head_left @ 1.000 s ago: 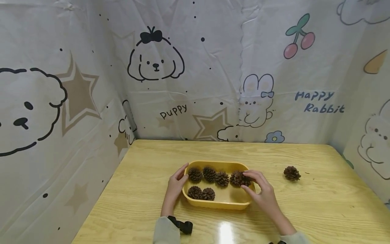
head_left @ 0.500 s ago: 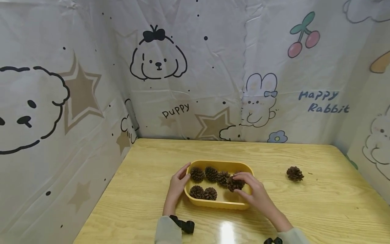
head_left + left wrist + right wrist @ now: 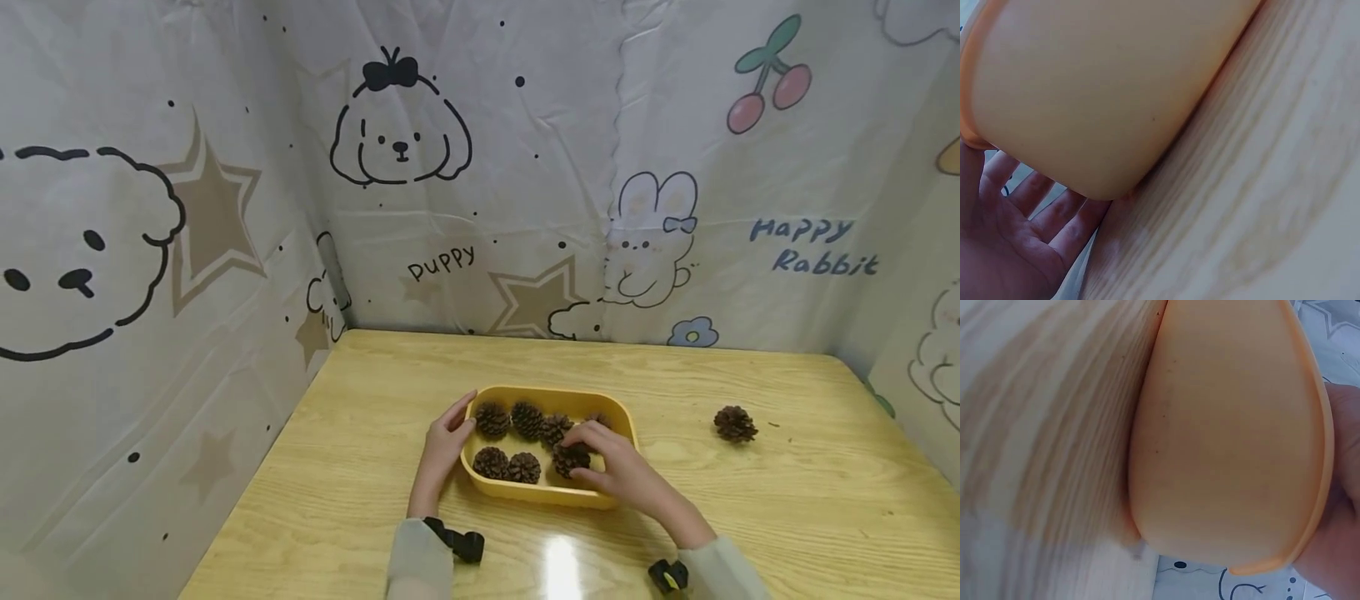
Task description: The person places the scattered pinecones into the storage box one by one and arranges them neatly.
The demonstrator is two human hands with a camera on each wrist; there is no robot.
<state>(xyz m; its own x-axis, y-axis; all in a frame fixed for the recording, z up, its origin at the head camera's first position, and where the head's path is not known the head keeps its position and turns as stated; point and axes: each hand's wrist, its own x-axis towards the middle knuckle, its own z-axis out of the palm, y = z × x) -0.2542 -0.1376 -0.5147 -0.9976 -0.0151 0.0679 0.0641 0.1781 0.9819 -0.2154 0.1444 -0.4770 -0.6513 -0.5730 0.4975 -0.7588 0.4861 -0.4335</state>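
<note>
A yellow oblong plastic box stands on the table with several brown pine cones inside. My right hand reaches over the right part of the box and holds a pine cone between thumb and fingers, low inside it, near the front wall. Whether this cone touches the bottom I cannot tell. My left hand rests against the box's left end. In the left wrist view, its fingers lie fairly straight along the outer wall and the thumb is by the rim. The right wrist view shows the box's outside, hiding the held cone.
One pine cone lies alone on the wooden table, right of the box. Small dark crumbs are near it. A printed cloth hangs behind the table and along its sides. Black straps with small devices sit at the wrists.
My right hand has carried its pine cone leftward and toward the front wall of the box, uncovering another cone at the back right. The left hand stays at the box. The view has shifted slightly.
</note>
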